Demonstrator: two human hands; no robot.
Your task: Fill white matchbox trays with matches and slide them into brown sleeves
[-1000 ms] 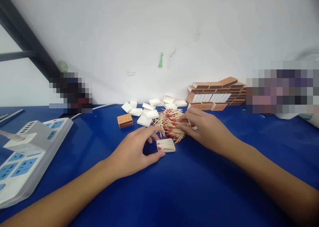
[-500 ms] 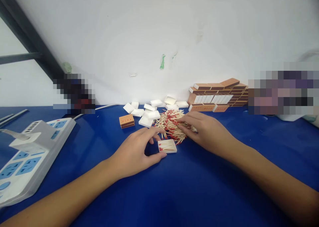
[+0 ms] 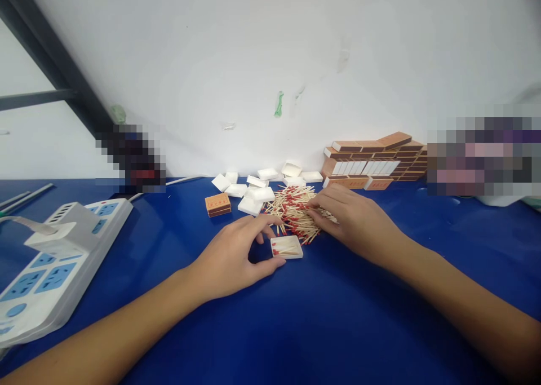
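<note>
On blue table (image 3: 296,328), left hand (image 3: 230,258) fingers pinch one white tray (image 3: 287,247); right hand (image 3: 353,218) fingers spread over one match pile (image 3: 291,207).

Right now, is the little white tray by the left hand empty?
No, the white tray held by the left hand has a few red-tipped matches in it.

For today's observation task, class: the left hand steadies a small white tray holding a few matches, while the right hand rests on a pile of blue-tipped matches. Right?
Not quite. The head view shows the pile of matches under the right hand is red-tipped, not blue. The left hand does steady the small white tray.
</note>
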